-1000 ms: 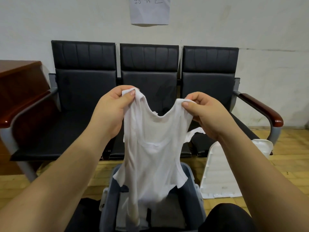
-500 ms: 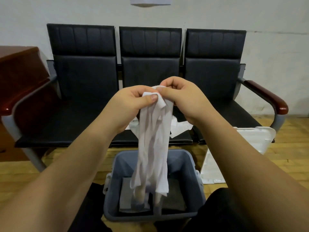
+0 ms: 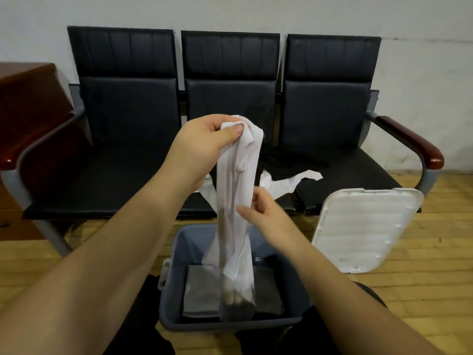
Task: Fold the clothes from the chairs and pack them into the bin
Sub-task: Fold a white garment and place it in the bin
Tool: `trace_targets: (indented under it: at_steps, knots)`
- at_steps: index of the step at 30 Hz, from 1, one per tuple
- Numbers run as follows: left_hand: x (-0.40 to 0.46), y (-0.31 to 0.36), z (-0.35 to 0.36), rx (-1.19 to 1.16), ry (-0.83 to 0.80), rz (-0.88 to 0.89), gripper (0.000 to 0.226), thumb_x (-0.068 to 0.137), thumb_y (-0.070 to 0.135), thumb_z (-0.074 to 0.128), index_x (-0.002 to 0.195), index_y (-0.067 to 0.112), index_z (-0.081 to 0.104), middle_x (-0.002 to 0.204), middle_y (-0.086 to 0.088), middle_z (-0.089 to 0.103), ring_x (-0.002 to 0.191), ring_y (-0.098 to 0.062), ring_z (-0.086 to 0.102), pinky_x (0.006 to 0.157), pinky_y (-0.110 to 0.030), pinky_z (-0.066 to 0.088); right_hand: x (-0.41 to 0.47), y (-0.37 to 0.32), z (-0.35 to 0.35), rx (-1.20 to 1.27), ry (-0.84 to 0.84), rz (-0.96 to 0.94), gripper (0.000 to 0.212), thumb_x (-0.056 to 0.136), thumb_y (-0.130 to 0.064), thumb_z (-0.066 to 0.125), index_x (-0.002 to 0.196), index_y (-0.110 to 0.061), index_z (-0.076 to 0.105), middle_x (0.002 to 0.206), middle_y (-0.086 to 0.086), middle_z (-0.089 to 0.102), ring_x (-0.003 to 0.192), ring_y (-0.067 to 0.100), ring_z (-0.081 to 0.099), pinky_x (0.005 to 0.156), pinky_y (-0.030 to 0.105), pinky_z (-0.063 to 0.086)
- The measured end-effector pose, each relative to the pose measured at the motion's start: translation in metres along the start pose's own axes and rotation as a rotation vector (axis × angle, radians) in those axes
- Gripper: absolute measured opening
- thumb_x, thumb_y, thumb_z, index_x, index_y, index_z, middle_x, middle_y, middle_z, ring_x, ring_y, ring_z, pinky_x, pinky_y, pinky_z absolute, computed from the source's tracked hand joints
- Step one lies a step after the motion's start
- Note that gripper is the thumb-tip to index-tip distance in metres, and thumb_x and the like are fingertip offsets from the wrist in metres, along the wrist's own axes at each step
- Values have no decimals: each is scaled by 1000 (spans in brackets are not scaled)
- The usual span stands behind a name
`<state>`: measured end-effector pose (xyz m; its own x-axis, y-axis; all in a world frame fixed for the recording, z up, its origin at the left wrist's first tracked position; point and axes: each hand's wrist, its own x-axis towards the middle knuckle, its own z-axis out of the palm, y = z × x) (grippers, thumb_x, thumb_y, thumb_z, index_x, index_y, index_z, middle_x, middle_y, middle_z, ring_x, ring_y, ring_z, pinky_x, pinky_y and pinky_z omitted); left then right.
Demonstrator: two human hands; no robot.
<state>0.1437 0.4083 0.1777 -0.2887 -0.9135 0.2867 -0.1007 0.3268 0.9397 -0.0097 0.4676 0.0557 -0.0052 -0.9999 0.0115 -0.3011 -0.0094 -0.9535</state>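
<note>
Head view: left hand pinches the white top doubled lengthwise; right hand, fingers loosely curled below, steadies it above the bin.

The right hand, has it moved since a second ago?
Yes. The right hand has dropped from the top of the white garment towards the blue bin, away from the chair backs.

**Cloth, leather-look, plastic and wood**

The white garment is thin, sheer cloth. The chairs have matt black padding, perhaps faux leather, with grey metal frames and a glossy wooden armrest. The bin is smooth grey plastic, its lid ribbed white plastic. The floor is wood.
</note>
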Motion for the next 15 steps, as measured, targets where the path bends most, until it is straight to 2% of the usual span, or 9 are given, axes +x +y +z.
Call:
trace_targets:
  at_steps: [2, 4, 7, 10, 12, 15]
  knots:
    - [1, 0, 3, 13, 11, -1, 20, 98, 23, 61, 113, 18, 74, 107, 2, 74, 106, -17, 67, 99, -40, 53, -4, 10, 15, -101, 43, 65, 41, 90, -43, 66, 126, -34, 49, 111, -14, 62, 98, 5, 63, 81, 26, 54]
    - [1, 1, 5, 14, 24, 7, 20, 97, 23, 61, 112, 20, 74, 107, 2, 74, 107, -17, 66, 100, -42, 53, -2, 24, 27, -194, 91, 101, 37, 91, -37, 64, 124, -30, 49, 107, -11, 62, 91, 6, 62, 76, 24, 54]
    - [0, 4, 5, 6, 49, 22, 19, 98, 23, 61, 112, 21, 74, 107, 4, 74, 105, -15, 67, 98, -40, 55, 4, 46, 37, -313, 119, 174, 23, 94, -28, 56, 116, -26, 54, 107, -3, 65, 89, 13, 62, 78, 31, 55]
    - [1, 5, 1, 10, 85, 43, 21, 98, 24, 61, 114, 20, 74, 108, 4, 73, 106, -15, 67, 97, -40, 55, 10, 68, 38, -428, 63, 278, 24, 96, -23, 48, 117, -20, 59, 110, 3, 67, 88, 17, 59, 80, 33, 53]
    - [0, 5, -5, 24, 115, 64, 20, 98, 24, 61, 112, 21, 74, 107, 5, 73, 105, -15, 67, 96, -40, 56, 11, 81, 33, -514, 12, 369, 27, 100, -26, 43, 120, -19, 60, 113, 7, 68, 91, 21, 61, 84, 35, 53]
    - [0, 3, -16, 49, 149, 81, 18, 98, 26, 60, 110, 23, 74, 104, 8, 73, 101, -11, 67, 92, -35, 57, 7, 95, 18, -483, -4, 458, 30, 100, -39, 49, 121, -21, 62, 113, 5, 69, 96, 22, 65, 85, 34, 52]
